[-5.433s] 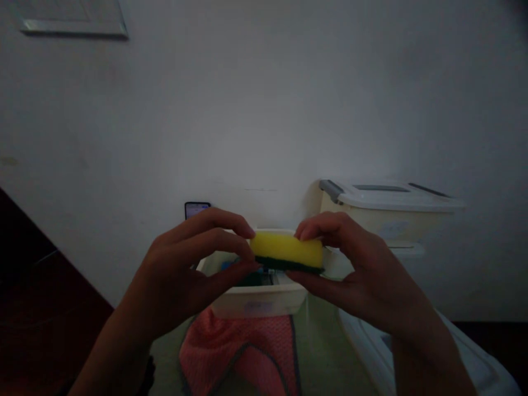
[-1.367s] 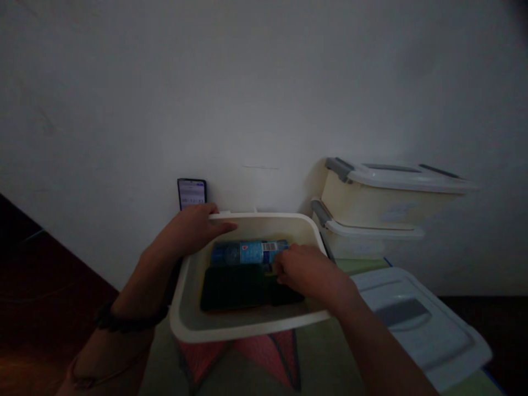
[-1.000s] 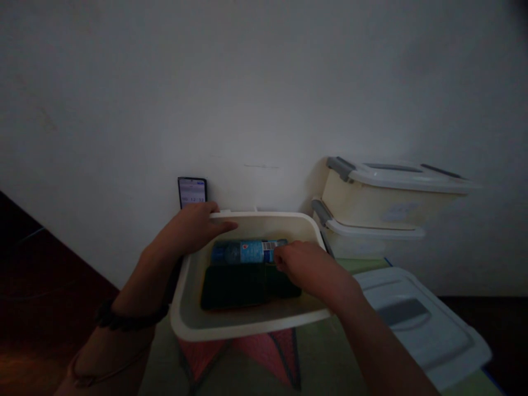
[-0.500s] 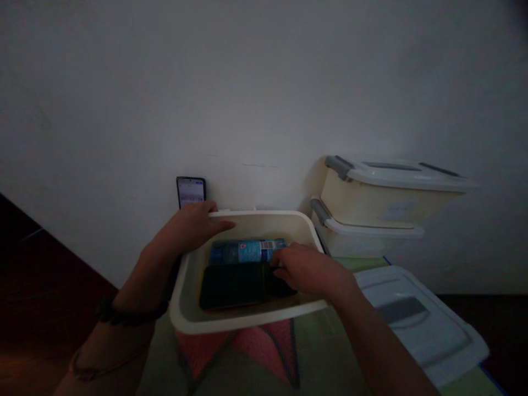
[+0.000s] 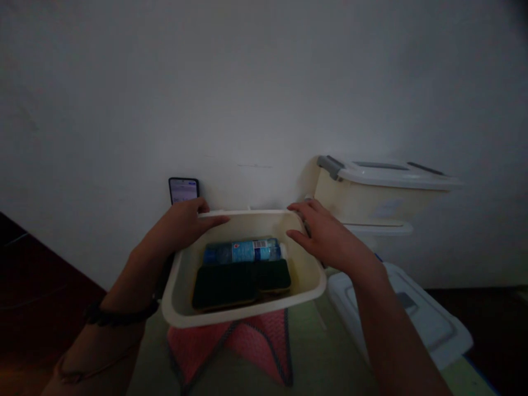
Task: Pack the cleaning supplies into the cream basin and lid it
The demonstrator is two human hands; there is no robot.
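Note:
A white plastic storage bin [image 5: 181, 319] stands uncovered in front of me. My left hand [image 5: 183, 223] is wrapped over its back left rim, thumb inside and fingers outside. At the back right corner, my right hand [image 5: 325, 231] straddles the rim in the same way. Inside lies a plastic bottle [image 5: 243, 251] on its side, with a blue label. In front of the bottle are two dark green scouring sponges with yellowish edges: a larger sponge [image 5: 223, 285] on the left and a smaller sponge [image 5: 273, 276] on the right.
A phone [image 5: 183, 190] leans on the wall behind my left hand. On the right stand stacked lidded boxes [image 5: 355, 201], with a loose white lid [image 5: 433, 324] nearer me. A pink cloth [image 5: 264, 346] with dark edging lies under the bin's front, on a greenish table surface [image 5: 317, 363].
My right hand has let go of the smaller sponge, leaving it beside the larger one, and has moved up to the bin's back right rim. My left hand keeps its hold.

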